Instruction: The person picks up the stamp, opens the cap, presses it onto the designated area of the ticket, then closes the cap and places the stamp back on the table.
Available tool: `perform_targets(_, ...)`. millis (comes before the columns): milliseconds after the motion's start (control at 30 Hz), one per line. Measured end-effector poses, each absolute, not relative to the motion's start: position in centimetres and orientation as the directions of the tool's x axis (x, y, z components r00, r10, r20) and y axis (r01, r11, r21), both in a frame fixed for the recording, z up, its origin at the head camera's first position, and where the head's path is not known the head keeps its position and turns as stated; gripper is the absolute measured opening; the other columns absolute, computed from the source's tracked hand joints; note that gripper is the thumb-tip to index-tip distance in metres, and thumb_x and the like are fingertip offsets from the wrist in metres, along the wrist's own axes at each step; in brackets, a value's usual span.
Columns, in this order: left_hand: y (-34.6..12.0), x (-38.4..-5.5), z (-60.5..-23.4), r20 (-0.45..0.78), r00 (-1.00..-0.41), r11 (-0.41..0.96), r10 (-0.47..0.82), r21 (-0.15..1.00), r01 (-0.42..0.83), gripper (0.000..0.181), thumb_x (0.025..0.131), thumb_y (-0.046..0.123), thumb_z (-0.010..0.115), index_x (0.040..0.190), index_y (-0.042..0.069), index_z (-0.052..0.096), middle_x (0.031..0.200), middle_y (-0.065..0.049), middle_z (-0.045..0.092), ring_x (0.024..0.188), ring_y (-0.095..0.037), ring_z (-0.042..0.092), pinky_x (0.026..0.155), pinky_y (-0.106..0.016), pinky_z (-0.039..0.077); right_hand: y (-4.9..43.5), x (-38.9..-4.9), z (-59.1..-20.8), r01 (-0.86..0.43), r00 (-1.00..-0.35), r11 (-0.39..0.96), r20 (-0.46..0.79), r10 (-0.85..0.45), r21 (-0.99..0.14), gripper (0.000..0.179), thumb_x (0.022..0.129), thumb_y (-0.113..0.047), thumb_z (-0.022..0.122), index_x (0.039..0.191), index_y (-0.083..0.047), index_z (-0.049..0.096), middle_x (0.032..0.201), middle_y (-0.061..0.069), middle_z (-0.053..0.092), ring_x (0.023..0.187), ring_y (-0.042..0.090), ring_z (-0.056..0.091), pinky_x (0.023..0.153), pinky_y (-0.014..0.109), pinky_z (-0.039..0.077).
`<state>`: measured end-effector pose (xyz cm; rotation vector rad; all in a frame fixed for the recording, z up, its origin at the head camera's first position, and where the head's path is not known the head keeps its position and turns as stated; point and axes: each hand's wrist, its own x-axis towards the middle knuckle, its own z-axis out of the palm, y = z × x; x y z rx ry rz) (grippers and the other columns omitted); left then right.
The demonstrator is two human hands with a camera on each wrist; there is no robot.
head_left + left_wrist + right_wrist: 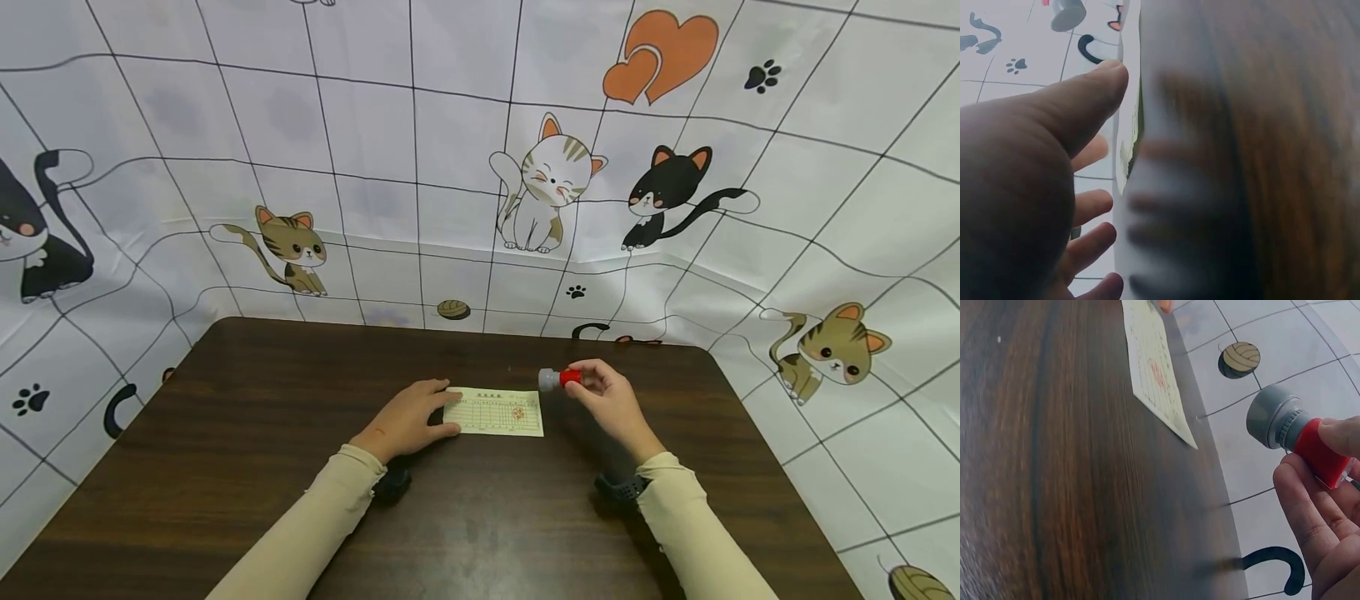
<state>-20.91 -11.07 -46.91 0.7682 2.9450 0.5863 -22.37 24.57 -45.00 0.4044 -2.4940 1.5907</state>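
Note:
A pale yellow printed slip (pixel 491 417) with a red round mark near its right side lies on the table. My left hand (pixel 408 421) rests at the slip's left edge, thumb and fingers spread and relaxed; the left wrist view shows its thumb (pixel 1094 90) along the paper. Right of the slip, my right hand (pixel 611 407) pinches a stamp by its red body between thumb and fingers. The stamp (pixel 1316 447) is held sideways above the table, its wide grey end pointing left toward the slip. Whether that grey end is a cap I cannot tell.
A dark brown wooden table (pixel 300 358) spreads under both arms. White sheeting (pixel 375 208) printed with cats and grid lines hangs behind and at the sides. A dark strap (pixel 626 487) is on the right wrist.

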Motion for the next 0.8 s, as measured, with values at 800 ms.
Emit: perform_targets(800, -10.5, -20.9, -46.3, 0.028, -0.856, 0.801, 0.516, 0.338, 0.494, 0.052, 0.098, 0.041, 0.071, 0.143, 0.016, 0.064, 0.158, -0.014, 0.047, 0.148, -0.036, 0.041, 0.121, -0.053, 0.032, 26.7, -25.0, -45.6, -0.264, -0.961, 0.578, 0.260, -0.091, -0.772, 0.033, 0.096, -0.015, 0.076, 0.125, -0.001, 0.066, 0.099, 0.015, 0.073, 0.084, 0.019, 0.066, 0.069, 0.025, 0.050)
